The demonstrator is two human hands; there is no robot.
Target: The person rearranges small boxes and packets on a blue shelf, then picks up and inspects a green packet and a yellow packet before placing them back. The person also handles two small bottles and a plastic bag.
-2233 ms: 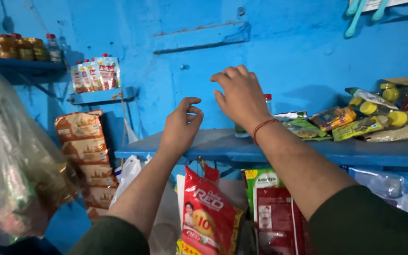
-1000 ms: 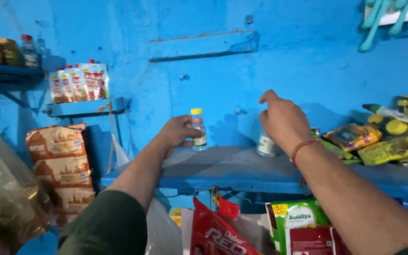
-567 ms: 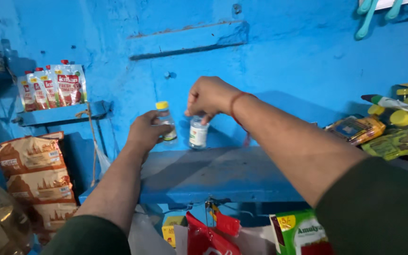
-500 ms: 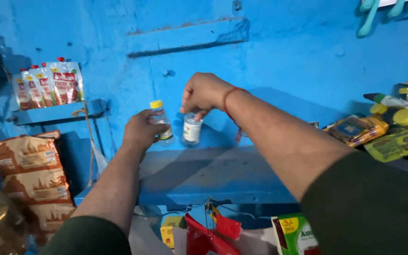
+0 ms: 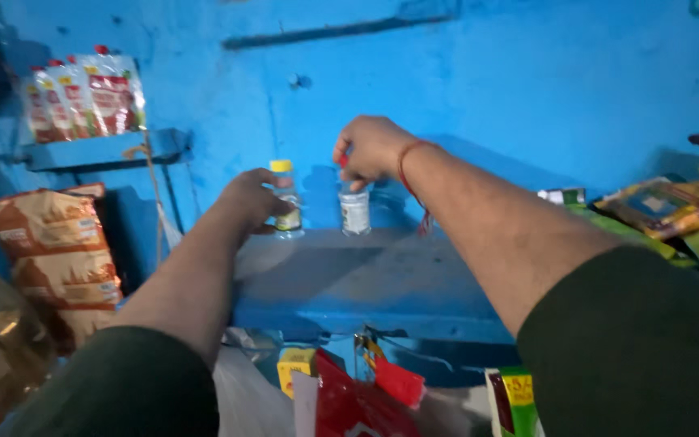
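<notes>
My left hand (image 5: 254, 200) is wrapped around a small clear bottle with a yellow cap (image 5: 286, 198) that stands on the blue shelf (image 5: 366, 279) near the back wall. My right hand (image 5: 371, 148) grips from above the top of a second small bottle with a white label (image 5: 355, 210), which stands on the shelf just right of the first. Its cap is hidden under my fingers. A red thread circles my right wrist.
Red sauce pouches (image 5: 82, 95) stand on a small wall shelf at upper left. Stacked orange-and-white packets (image 5: 54, 251) hang below it. Snack packets (image 5: 665, 206) lie on the shelf's right end. Red, yellow and green packets (image 5: 366, 396) hang under the shelf front.
Both hands have carried the two small bottles leftward along the shelf and lowered them; the bottles now stand side by side on the shelf surface, still gripped.
</notes>
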